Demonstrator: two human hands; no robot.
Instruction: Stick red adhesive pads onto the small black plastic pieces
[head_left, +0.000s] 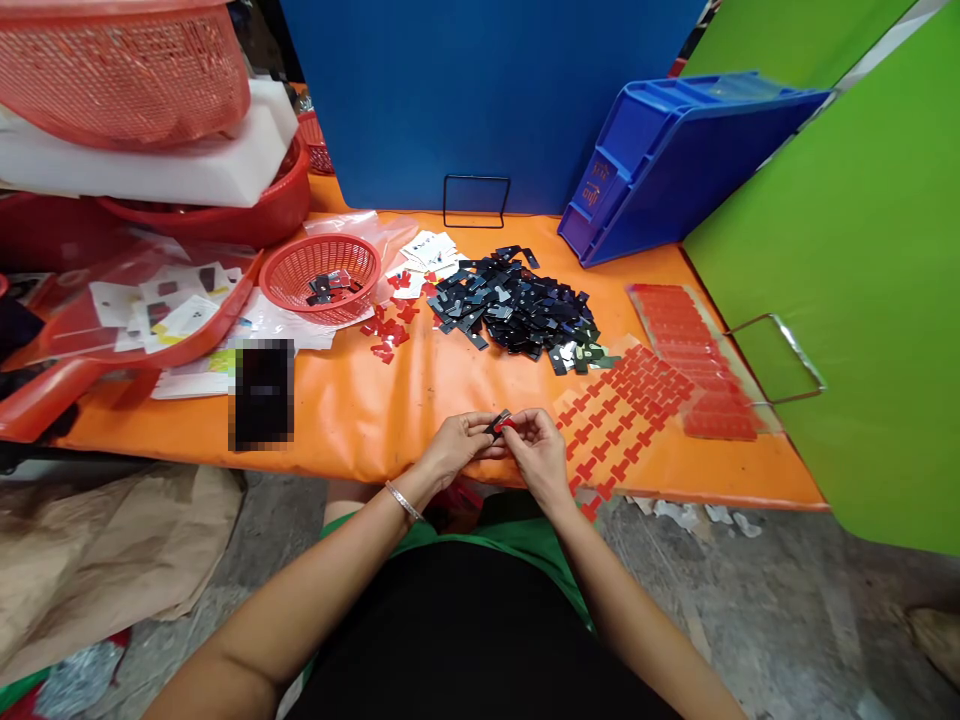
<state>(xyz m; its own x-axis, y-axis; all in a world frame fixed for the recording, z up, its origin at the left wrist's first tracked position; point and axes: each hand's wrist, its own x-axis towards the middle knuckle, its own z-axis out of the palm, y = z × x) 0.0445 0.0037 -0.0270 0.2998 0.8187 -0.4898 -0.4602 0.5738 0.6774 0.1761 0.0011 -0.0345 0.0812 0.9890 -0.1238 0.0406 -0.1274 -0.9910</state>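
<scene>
Near the front edge of the orange-covered table point(420, 410), my left hand point(457, 445) pinches a small flat black piece point(493, 430). My right hand point(538, 445) meets it there, thumb and fingers closed on a small red sticker point(505, 422) that touches the black piece. A heap of similar black pieces point(517, 305) lies just beyond my hands. Beside my right hand spreads a clear sheet of red stickers point(607, 425), with gaps in its rows toward me. Loose red stickers point(388, 330) are scattered left of the heap.
A red basket point(321, 250) holds a few black pieces. At left are a red scoop point(172, 355) with papers, a blurred dark object point(262, 395) and stacked red baskets point(127, 75). A blue crate point(652, 170) leans at the back right. More red sheets point(694, 360) lie near the green panel point(847, 300).
</scene>
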